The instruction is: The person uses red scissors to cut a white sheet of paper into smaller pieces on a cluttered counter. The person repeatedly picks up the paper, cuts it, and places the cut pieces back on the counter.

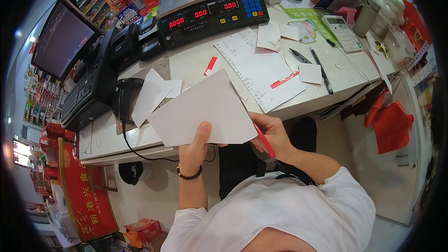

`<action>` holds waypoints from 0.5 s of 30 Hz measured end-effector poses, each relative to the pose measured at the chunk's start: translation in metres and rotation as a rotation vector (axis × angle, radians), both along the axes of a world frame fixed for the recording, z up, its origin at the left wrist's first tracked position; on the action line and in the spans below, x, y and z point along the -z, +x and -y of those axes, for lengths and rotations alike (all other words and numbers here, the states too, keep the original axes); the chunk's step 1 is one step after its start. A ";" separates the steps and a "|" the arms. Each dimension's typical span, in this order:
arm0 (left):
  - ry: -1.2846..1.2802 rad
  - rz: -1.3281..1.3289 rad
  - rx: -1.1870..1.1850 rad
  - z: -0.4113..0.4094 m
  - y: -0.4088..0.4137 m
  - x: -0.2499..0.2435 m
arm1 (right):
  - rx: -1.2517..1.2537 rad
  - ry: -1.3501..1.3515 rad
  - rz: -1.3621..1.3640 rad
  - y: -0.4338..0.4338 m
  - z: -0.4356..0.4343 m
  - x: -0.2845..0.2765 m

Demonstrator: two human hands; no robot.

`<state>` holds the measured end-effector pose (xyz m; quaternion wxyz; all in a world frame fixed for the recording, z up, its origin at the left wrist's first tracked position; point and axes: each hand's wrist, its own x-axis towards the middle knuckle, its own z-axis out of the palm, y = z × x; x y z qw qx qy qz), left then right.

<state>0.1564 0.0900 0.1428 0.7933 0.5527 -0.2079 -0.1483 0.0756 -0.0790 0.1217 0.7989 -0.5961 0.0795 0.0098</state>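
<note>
My left hand point(194, 152), with a beaded bracelet at the wrist, grips the lower edge of a white sheet of card or stiff paper point(206, 110), thumb on top and most fingers hidden beneath. Red-handled scissors point(263, 140) are in my right hand point(274, 134) at the sheet's right edge, their blades lying along that edge and partly hidden by it. Two corners of the sheet are cut at a slant. On the counter point(196, 66) lie white paper pieces point(150, 94), a handwritten sheet point(259, 70), a red-and-white scrap point(211, 65) and a red strip point(284, 79).
A barcode scanner point(127, 98) stands left of the sheet, its cable hanging over the counter edge. Behind are a weighing scale point(213, 12), a keyboard point(82, 80) and a monitor point(64, 38). Pens point(322, 70), a small white square point(310, 73), a calculator point(343, 33) and a flask point(366, 15) lie or stand rightward.
</note>
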 end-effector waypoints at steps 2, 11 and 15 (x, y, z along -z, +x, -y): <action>0.013 0.015 0.009 0.000 0.001 0.001 | -0.017 -0.012 -0.041 0.000 0.002 -0.001; 0.001 -0.029 0.024 -0.005 0.000 0.013 | 0.053 0.027 0.088 0.007 0.001 0.012; 0.008 -0.029 0.021 -0.004 0.000 0.012 | 0.048 0.082 0.075 0.006 0.001 0.014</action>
